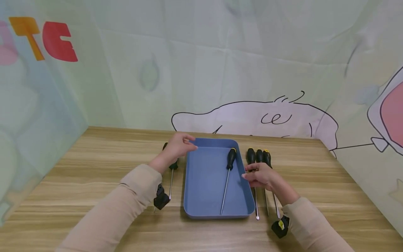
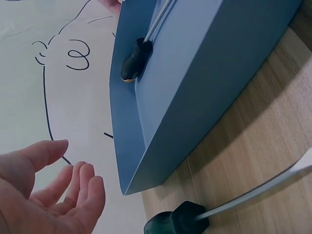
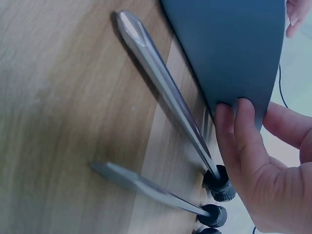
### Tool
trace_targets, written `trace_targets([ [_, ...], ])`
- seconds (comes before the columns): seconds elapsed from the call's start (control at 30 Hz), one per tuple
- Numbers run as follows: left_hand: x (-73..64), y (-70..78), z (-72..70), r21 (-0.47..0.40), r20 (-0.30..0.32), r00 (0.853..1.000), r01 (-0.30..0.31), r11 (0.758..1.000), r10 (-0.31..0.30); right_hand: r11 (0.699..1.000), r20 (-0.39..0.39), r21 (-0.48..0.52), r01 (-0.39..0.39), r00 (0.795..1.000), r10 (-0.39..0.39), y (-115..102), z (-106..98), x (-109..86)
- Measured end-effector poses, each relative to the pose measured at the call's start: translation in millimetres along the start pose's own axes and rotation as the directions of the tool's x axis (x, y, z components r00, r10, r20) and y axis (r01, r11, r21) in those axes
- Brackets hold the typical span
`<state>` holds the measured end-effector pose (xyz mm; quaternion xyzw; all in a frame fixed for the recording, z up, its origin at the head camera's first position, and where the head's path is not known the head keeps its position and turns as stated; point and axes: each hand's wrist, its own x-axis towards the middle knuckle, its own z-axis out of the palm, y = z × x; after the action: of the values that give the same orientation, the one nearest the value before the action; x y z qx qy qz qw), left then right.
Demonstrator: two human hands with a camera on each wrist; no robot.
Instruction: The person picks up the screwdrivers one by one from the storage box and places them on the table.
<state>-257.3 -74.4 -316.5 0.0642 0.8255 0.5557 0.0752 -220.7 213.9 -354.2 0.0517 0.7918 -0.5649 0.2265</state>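
Note:
A blue tray [image 1: 204,213] lies on the table with one black-handled screwdriver [image 1: 231,159] inside, its handle toward the far side. My right hand [image 1: 259,175] pinches the tray's right wall, fingertips against the outer face and the thumb at the rim, as the right wrist view shows. My left hand [image 1: 181,145] hovers by the far left corner of the tray, fingers loosely bent and nothing in them. In the left wrist view that hand [image 2: 63,190] is apart from the tray wall [image 2: 195,107]. Below my left hand lies a dark-handled screwdriver [image 1: 171,182], its handle partly covered.
Several screwdrivers lie side by side right of the tray, among them a yellow-topped screwdriver [image 1: 267,157]. Another handle [image 1: 165,145] shows behind my left wrist. A patterned cloth backdrop [image 1: 201,70] stands along the far edge of the wooden table [image 1: 94,168].

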Motion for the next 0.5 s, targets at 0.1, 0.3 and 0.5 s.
trace_targets([
  [0.1, 1.9, 0.4, 2.0, 0.000, -0.008, 1.000, 0.006, 1.000, -0.006, 1.000, -0.002, 0.008, 0.002, 1.000, -0.002, 0, 0, 0.7],
  [0.3, 8.0, -1.0, 7.7, -0.001, -0.018, 1.000, 0.024, 1.000, -0.024, 1.000, 0.007, 0.014, 0.011, 1.000, -0.012, 1, -1, 1.8],
  [0.5, 8.9, 0.1, 13.6, -0.012, -0.020, 0.999, 0.045, 0.999, -0.045, 1.000, 0.005, 0.018, 0.009, 1.000, -0.009, 2, -1, 2.4],
])
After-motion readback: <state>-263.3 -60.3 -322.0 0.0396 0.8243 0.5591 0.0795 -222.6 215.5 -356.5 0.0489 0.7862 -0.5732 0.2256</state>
